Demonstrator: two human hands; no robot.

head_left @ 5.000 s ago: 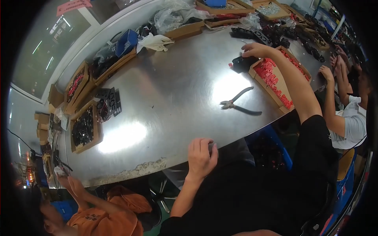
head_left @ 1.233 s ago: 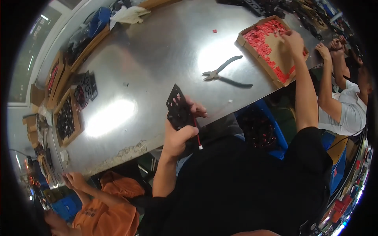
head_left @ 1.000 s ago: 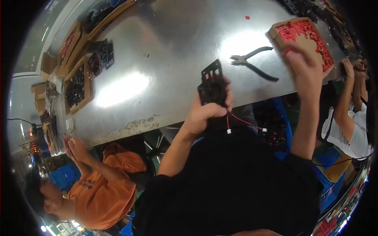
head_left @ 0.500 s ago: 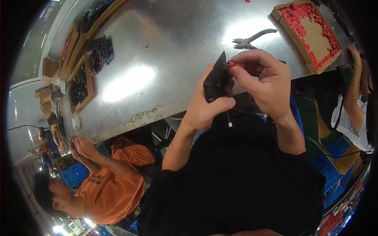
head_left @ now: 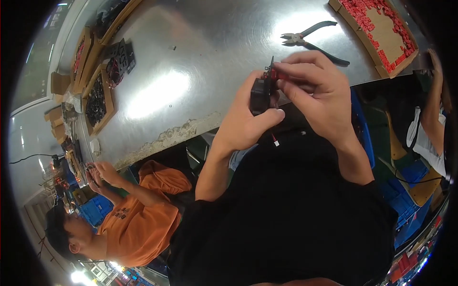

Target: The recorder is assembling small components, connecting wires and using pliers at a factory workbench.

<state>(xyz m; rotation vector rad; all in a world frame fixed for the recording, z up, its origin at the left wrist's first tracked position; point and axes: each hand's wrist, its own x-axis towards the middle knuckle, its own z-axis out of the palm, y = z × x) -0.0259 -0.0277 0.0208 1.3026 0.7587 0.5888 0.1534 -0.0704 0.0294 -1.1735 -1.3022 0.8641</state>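
Observation:
My left hand [head_left: 248, 121] grips a black plastic housing [head_left: 260, 97], held on edge above the table's front edge. A thin wire with a white plug [head_left: 275, 143] dangles below it. My right hand [head_left: 322, 93] pinches a small red plastic part [head_left: 280, 75] between thumb and fingers. That red part sits against the housing's upper end, where small metal tabs [head_left: 267, 70] show on the other side. My fingers hide most of the red part. Beyond my right hand, a pair of cutting pliers [head_left: 310, 40] lies on the table with its handles apart.
A cardboard tray of small red parts [head_left: 381, 57] stands on the metal table [head_left: 210, 52] at the right. Cardboard boxes with black parts [head_left: 95, 107] line the left side. A person in orange [head_left: 138, 224] works at the left; another person's arm [head_left: 432, 109] shows at the right.
My left hand has turned the housing, so it now appears more edge-on. The red part has come up against its upper end. The pliers appear slightly higher in view.

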